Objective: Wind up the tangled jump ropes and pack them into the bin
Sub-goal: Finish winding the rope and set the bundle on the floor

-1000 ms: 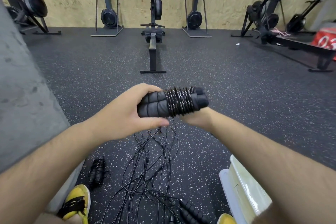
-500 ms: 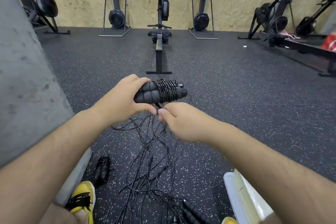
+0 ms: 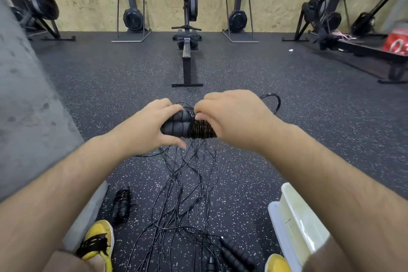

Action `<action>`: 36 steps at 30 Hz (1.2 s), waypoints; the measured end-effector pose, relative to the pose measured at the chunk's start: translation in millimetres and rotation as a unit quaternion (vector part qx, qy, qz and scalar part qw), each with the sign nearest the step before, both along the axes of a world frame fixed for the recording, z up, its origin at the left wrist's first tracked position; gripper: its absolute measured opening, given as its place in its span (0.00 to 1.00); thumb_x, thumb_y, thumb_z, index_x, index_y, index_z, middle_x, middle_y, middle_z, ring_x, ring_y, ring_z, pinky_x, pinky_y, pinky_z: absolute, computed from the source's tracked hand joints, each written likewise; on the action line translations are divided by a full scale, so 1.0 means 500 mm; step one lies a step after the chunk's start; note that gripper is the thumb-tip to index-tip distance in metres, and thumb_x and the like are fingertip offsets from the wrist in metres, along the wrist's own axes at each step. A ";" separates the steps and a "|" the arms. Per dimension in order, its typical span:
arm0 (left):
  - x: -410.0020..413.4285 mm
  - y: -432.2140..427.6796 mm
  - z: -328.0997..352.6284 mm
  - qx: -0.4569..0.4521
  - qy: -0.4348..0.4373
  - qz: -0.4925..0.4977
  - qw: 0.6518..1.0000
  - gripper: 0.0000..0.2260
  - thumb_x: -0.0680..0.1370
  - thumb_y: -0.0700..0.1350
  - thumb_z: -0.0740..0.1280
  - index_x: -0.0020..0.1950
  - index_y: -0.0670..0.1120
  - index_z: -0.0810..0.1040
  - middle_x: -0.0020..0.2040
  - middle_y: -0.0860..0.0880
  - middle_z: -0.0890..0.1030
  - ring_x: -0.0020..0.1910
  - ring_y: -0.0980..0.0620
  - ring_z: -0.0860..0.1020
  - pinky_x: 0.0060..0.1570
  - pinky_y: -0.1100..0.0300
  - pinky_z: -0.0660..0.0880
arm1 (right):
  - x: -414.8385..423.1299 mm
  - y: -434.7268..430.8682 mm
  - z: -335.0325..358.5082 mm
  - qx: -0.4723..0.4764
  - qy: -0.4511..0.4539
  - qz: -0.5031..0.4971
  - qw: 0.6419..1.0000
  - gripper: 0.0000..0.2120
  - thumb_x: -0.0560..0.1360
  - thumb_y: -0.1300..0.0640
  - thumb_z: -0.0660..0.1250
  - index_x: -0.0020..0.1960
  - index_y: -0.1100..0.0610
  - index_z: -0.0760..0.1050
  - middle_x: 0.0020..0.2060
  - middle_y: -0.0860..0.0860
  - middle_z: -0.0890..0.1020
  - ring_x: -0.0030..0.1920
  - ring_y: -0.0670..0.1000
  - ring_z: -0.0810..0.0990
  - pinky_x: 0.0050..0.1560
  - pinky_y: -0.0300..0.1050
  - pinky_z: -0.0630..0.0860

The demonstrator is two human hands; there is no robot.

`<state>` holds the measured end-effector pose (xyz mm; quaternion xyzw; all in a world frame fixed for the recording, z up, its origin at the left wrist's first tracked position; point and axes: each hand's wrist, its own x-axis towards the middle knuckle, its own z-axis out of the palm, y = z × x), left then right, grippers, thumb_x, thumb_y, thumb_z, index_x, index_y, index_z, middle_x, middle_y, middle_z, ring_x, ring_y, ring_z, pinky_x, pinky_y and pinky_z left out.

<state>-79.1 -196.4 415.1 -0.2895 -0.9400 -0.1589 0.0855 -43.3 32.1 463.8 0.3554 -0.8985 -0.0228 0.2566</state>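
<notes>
Jump rope handles (image 3: 174, 127) held in mid-air between both your hands, above the floor (image 3: 265, 73).
Your left hand (image 3: 143, 130) wraps the handles, fingers curled over the top, thumb underneath. Your right hand (image 3: 236, 121) pinches the cord (image 3: 272, 104) against the wound coil (image 3: 199, 131), fingertips bunched; which fingers pinch is partly hidden, probably thumb and index. A loop of that cord shows beyond the hand. Loose cords (image 3: 187, 183) hang to the floor. One wound rope (image 3: 121, 205) lies near your left shoe (image 3: 97, 240); the bin (image 3: 295, 223) sits at your right.
</notes>
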 end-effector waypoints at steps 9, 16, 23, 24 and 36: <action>0.058 0.055 0.016 0.035 0.029 -0.094 0.995 0.34 0.68 0.66 0.74 0.67 0.49 0.74 0.53 0.56 0.72 0.54 0.56 0.70 0.56 0.64 0.67 | -0.089 0.079 -0.007 -0.055 -0.092 0.024 0.994 0.18 0.80 0.42 0.53 0.54 0.47 0.79 0.44 0.41 0.77 0.51 0.50 0.77 0.48 0.51 0.76; 0.091 0.066 0.022 0.116 0.014 -0.096 0.988 0.32 0.68 0.72 0.70 0.67 0.60 0.68 0.56 0.62 0.72 0.60 0.59 0.72 0.60 0.68 0.67 | -0.085 0.060 -0.049 -0.157 -0.215 0.066 0.962 0.17 0.84 0.49 0.58 0.57 0.59 0.79 0.47 0.50 0.83 0.40 0.38 0.78 0.44 0.34 0.74; 0.074 0.062 0.020 0.185 0.048 0.016 0.981 0.34 0.68 0.70 0.71 0.67 0.55 0.67 0.61 0.55 0.74 0.62 0.55 0.73 0.65 0.56 0.70 | -0.042 -0.026 -0.096 -0.236 -0.418 -0.059 0.875 0.05 0.76 0.64 0.67 0.42 0.59 0.80 0.34 0.50 0.80 0.37 0.52 0.82 0.39 0.39 0.79; 0.068 0.060 0.021 0.169 0.071 0.034 0.983 0.34 0.68 0.68 0.71 0.67 0.51 0.69 0.60 0.53 0.74 0.61 0.55 0.72 0.63 0.58 0.68 | -0.045 -0.048 -0.105 -0.238 -0.386 -0.056 0.890 0.08 0.79 0.63 0.62 0.45 0.60 0.79 0.36 0.51 0.79 0.41 0.56 0.82 0.44 0.44 0.81; 0.020 0.014 0.018 0.266 0.017 0.142 0.953 0.23 0.77 0.68 0.64 0.65 0.57 0.71 0.56 0.58 0.78 0.55 0.56 0.77 0.55 0.51 0.74 | 0.002 -0.101 -0.106 -0.247 -0.088 0.013 0.965 0.07 0.82 0.56 0.60 0.45 0.55 0.67 0.38 0.50 0.71 0.38 0.58 0.72 0.38 0.54 0.70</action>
